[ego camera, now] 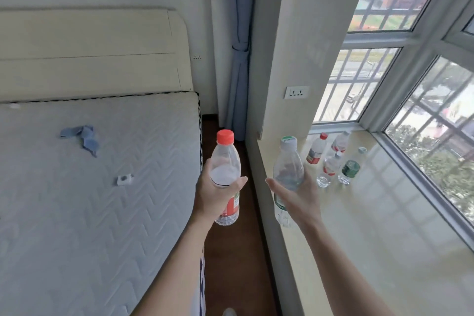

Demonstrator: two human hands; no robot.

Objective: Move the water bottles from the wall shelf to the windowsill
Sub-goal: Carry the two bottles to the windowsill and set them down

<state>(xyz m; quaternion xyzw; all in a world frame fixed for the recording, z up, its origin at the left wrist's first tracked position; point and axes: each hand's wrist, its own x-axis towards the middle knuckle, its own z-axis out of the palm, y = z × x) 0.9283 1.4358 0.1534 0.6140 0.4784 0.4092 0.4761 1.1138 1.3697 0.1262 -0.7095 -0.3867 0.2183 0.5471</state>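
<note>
My left hand (216, 194) grips a clear bottle with a red cap and red label (225, 159), held upright over the floor gap beside the bed. My right hand (298, 196) holds a clear bottle with a white cap and green label (287, 161), just over the near edge of the windowsill (384, 226). Several small water bottles stand grouped on the sill ahead, among them a red-capped one (316, 149) and a green-labelled one (349, 169). The wall shelf is out of view.
A bed with a bare quilted mattress (89, 187) and cream headboard fills the left. A blue cloth (82, 137) and a small white object (125, 179) lie on it. A tied blue curtain (239, 59) hangs in the corner. Barred windows (423, 123) line the sill's far side.
</note>
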